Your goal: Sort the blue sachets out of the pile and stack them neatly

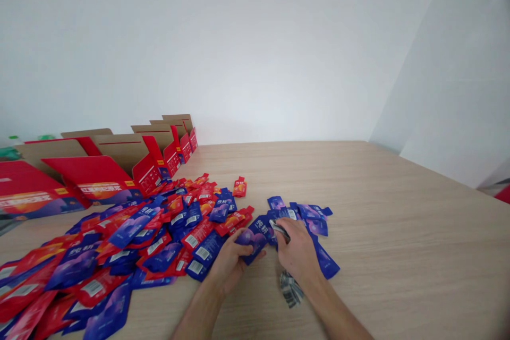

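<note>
The left hand (231, 261) is pinching a blue pouch (255, 238) by its lower part, the thumb lying across the printed front and the other fingers supporting it from behind, so the pouch is tilting above the tabletop (398, 218) between the two hands. The right hand (297, 249) is curling its fingers together around a small silvery piece (279, 228) close to the pouch's upper end; blur and the fingers are hiding whether the piece is actually touching the pouch. Below the right wrist a dark-and-silver patterned strip (290, 289) is lying, and whether it is joining onto that piece I cannot tell. If it is, the forearm could be dragging or creasing it by pressing down there. The pouch looks slick and limp, so a grip at one end only could be letting the other end bend or twist away under a push from the right fingers. Loose blue pouches (314, 212) are lying just beyond and beside the right hand, where a knuckle could be nudging them out of their cluster. On the left, the mixed pile of red and blue pouches (161, 257) is spreading close to the left hand, and a careless elbow could be sending some sliding; red boxes (105, 180) are standing behind.
</note>
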